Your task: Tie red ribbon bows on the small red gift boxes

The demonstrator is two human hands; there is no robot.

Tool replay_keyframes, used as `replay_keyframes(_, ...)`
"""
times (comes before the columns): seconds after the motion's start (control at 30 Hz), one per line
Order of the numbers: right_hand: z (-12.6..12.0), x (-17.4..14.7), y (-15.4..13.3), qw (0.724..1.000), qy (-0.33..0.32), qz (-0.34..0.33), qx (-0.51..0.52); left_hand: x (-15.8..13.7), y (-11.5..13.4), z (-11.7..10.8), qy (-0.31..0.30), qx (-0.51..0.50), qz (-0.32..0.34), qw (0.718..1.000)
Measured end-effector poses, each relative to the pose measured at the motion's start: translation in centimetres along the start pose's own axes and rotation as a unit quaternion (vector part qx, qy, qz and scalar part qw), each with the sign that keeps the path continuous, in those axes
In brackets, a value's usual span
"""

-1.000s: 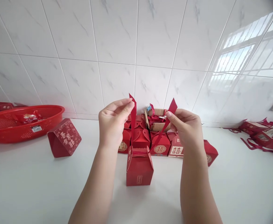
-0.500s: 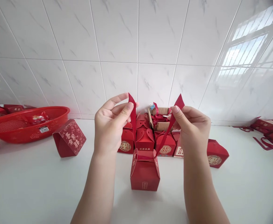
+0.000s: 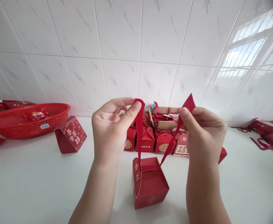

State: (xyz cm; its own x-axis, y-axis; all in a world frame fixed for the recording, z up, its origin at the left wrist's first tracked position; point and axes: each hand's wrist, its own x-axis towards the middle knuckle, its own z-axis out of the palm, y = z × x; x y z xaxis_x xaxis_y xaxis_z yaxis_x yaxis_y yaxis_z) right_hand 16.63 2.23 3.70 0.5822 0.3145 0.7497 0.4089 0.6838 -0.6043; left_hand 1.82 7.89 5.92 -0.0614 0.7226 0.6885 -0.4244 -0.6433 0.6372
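Observation:
A small red gift box (image 3: 151, 183) stands tilted and turned on the white table in front of me. A red ribbon (image 3: 139, 130) runs through its top, and its two ends rise from opposite sides. My left hand (image 3: 114, 124) pinches one end between thumb and forefinger. The other end is pinched by my right hand (image 3: 202, 127), its pointed tip sticking up above the thumb. Both hands are held apart above the box, with the ribbon drawn up in a V shape.
Behind it stands a row of red gift boxes (image 3: 148, 140), beside a cardboard box (image 3: 165, 124) of ribbons. On the left are a red plastic basket (image 3: 57, 116) with a wrapped packet and a lone red box (image 3: 71, 135). More boxes with ribbons (image 3: 267, 132) lie right, near the tiled wall (image 3: 120, 81).
The gift box has come closer, turned and tipped. My right hand has moved right, widening the gap between my hands. The left ribbon end now bends over my forefinger.

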Motion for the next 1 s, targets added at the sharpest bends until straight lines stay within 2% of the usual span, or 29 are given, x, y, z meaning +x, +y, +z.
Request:
replay_keyframes(0.3, 0.2, -0.4, -0.5, 0.999, -0.021, -0.027, -0.013, -0.1, 0.4, -0.2, 0.007, 0.008, 0.016, 1.0)
replay_keyframes(0.7, 0.5, -0.5, -0.2, 0.999, -0.011, -0.032, -0.031, 0.2, -0.2, -0.2, 0.003, 0.008, 0.008, 1.0)
replay_keyframes(0.83, 0.6, -0.5, 0.3, 0.999, -0.024, -0.02, -0.035, 0.4, -0.9, -0.1, -0.012, 0.01, -0.005, 1.0)
replay_keyframes(1.0, 0.9, -0.3, 0.7, 0.997, -0.065, 0.031, -0.02, 0.5, -1.4, 0.0, -0.014, 0.002, -0.011, 1.0)
